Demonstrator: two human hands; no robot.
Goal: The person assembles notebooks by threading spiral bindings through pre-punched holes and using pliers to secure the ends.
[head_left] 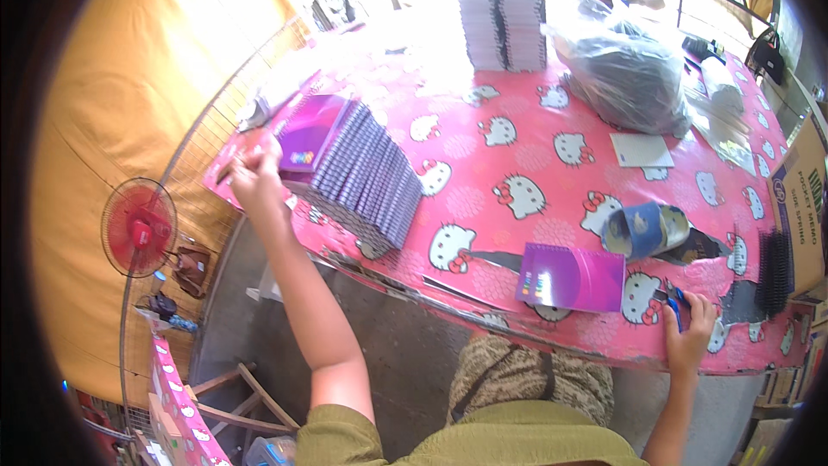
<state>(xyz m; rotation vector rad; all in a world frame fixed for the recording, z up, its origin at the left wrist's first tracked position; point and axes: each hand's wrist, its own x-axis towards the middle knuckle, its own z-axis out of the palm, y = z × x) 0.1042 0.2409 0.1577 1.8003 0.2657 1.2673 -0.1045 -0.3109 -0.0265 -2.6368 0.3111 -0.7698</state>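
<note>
- Pink table [470, 155].
- Purple notebook stack [362, 174], table's left side.
- Single purple notebook [571, 276], near the front edge.
- Left hand [256, 174] by the stack; finger grip unclear.
- Right hand [690, 338], fingers curled round blue-handled tool [674, 312].

Lettering on carton [799, 223] and, seemingly, notebook [571, 278].

One loose purple notebook [571, 280] lies on one tabletop [479, 216]. Left of that notebook: one pile of spiral notebooks [366, 181], one fan [141, 229]. Beyond it: three paper stacks [520, 17], one plastic bag [625, 69], one white card [641, 150]. Right of it: one blue-handled tool [674, 311], one cardboard box [802, 203].
</note>
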